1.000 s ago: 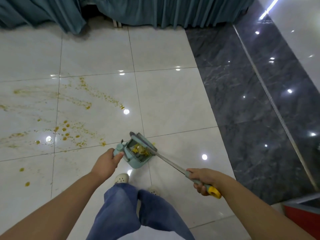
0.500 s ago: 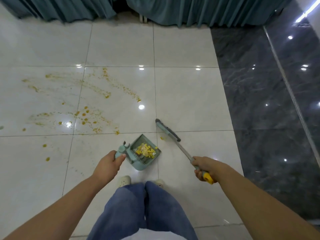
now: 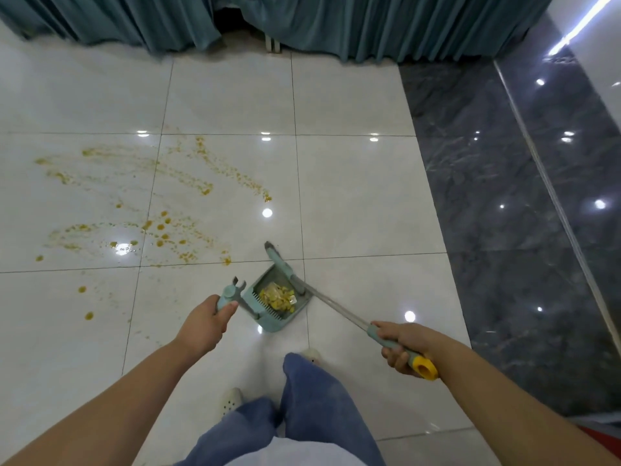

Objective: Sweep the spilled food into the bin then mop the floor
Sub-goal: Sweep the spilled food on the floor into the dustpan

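Observation:
A teal dustpan sits low over the white tile floor just ahead of my feet, with a heap of yellow food inside it. My left hand grips the dustpan's short handle. My right hand grips the broom's handle near its yellow end cap. The broom slants up-left, its grey-teal head lying across the dustpan's far right edge. Yellow-orange smears and drops of spilled food cover the tiles to the left. No bin or mop is in view.
Teal curtains hang along the far edge of the floor. A dark marble strip runs down the right side, with a metal rail across it. My jeans and white shoes fill the bottom centre. A red object shows at the bottom right corner.
The broom head has moved back onto the dustpan's far edge after swinging out to the right. My view has shifted slightly, and the dustpan stays in my left hand.

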Tool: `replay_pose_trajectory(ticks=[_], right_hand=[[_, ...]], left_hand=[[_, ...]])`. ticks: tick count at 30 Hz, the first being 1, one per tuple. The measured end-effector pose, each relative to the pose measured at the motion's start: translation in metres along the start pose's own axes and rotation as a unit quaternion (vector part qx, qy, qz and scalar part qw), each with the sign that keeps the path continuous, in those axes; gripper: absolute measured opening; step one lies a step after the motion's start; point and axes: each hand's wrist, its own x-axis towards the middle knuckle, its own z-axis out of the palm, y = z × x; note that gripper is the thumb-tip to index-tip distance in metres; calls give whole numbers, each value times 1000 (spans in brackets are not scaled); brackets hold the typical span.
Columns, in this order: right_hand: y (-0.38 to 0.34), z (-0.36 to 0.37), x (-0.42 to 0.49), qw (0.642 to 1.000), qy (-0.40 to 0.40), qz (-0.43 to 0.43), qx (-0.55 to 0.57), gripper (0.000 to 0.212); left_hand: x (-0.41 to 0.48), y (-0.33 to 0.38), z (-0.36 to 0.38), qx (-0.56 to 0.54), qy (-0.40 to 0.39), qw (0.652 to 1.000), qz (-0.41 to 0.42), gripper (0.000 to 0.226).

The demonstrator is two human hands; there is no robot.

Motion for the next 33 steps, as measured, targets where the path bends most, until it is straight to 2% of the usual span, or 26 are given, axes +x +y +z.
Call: replay_pose_trajectory(ticks=[2, 6, 12, 15, 19, 22, 27, 31, 33], right_hand=[[-2, 9, 3, 1000, 11, 2, 3, 12], [-9, 33, 14, 998, 60, -9, -7, 22], [2, 90, 34, 993, 108, -1, -49, 18], [23, 116, 42, 995, 85, 14, -57, 21], [43, 130, 33, 999, 23, 37, -15, 17], [52, 129, 22, 999, -1, 37, 25, 23], [60, 131, 7, 999, 20, -10, 45, 22], [53, 138, 12, 997, 69, -44, 4, 23], [49, 146, 21, 994, 91, -54, -19, 24]], left_hand=[[-5, -11, -8, 4, 0, 1000, 10, 33], [-14, -30, -24, -5, -1, 1000, 17, 31], [-21, -61, -48, 5, -6, 1000, 2, 31], [-20, -72, -54, -7, -9, 1000, -4, 30], [-23, -87, -61, -11, -28, 1000, -6, 31], [-26, -96, -65, -22, -39, 999, 3, 30], [-34, -109, -73, -2, -27, 999, 26, 29], [-45, -126, -85, 24, -4, 999, 32, 31], [-51, -135, -92, -5, 10, 1000, 15, 33]])
